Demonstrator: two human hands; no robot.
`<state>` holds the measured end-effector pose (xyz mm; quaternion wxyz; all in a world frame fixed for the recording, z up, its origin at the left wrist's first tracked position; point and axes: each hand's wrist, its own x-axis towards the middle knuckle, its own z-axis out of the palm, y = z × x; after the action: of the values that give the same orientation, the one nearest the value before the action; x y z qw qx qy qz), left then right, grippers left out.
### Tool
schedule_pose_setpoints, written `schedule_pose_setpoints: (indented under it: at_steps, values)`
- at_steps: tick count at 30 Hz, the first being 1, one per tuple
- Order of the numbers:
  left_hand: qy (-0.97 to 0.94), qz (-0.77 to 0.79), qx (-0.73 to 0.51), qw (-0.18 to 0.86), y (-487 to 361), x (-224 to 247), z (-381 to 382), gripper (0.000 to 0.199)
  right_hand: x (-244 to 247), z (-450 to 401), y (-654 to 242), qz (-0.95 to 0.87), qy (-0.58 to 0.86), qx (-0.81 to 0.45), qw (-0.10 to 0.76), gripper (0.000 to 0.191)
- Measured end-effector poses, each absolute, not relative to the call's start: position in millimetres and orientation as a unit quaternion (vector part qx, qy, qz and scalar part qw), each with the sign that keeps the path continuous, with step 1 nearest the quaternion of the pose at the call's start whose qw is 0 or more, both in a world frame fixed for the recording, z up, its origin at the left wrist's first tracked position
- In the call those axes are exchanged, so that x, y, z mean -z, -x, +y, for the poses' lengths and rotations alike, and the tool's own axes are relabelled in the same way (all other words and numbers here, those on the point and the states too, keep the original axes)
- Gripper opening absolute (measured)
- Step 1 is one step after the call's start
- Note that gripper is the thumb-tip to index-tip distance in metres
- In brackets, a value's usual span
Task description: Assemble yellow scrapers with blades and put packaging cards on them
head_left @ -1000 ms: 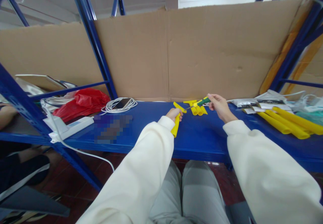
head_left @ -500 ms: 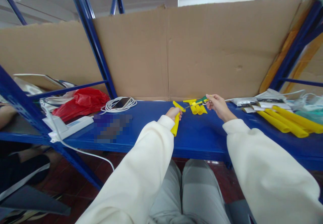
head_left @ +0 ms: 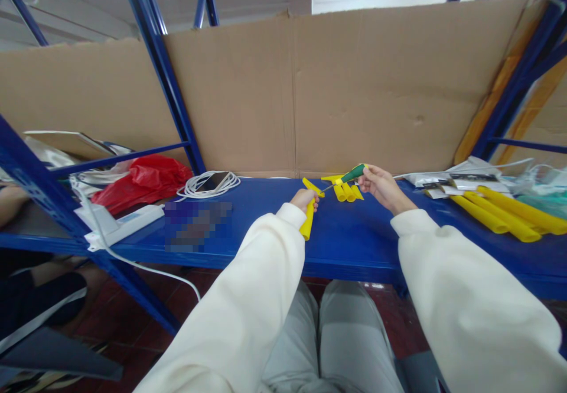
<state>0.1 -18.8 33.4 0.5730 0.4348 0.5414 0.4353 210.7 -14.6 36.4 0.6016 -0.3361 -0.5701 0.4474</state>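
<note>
My left hand [head_left: 305, 198] is closed round a yellow piece [head_left: 306, 227] with a tube-like lower part and a wider top, just above the blue shelf. A screwdriver [head_left: 353, 173] with a green and yellow handle is pinched at its handle end by my right hand [head_left: 380, 187]. Its thin metal shaft points left and down to the top of the yellow piece; the tip's exact contact is too small to make out. Behind the screwdriver, more yellow pieces [head_left: 346, 192] lie on the shelf, between my two hands.
Several yellow tubes [head_left: 509, 216] and plastic packets [head_left: 472, 174] lie at the right. Leftward are a coiled white cable [head_left: 208, 184], a red bag [head_left: 144, 181] and a white power strip [head_left: 133, 223]. Cardboard [head_left: 354, 91] walls the back. Part of another person shows at the far left.
The fingers of my right hand have shifted on the screwdriver's handle, and more of the green handle shows. My left hand and the yellow piece have hardly moved.
</note>
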Motion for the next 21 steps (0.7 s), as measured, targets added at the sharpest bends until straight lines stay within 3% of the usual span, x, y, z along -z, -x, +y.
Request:
schedule_pose_setpoints:
  at_steps: [9, 21]
  values:
    - [-0.442, 0.542, -0.425, 0.574, -0.8, -36.6, -22.0, 0.022, -32.5, -8.6, -212.4, -0.540, 0.392, -0.400, 0.629, 0.050]
    - [-0.449, 0.550, -0.420, 0.565, -1.0, -38.7, -25.8, 0.022, -35.4, -12.5, -211.6, -0.553, 0.374, -0.411, 0.621, 0.043]
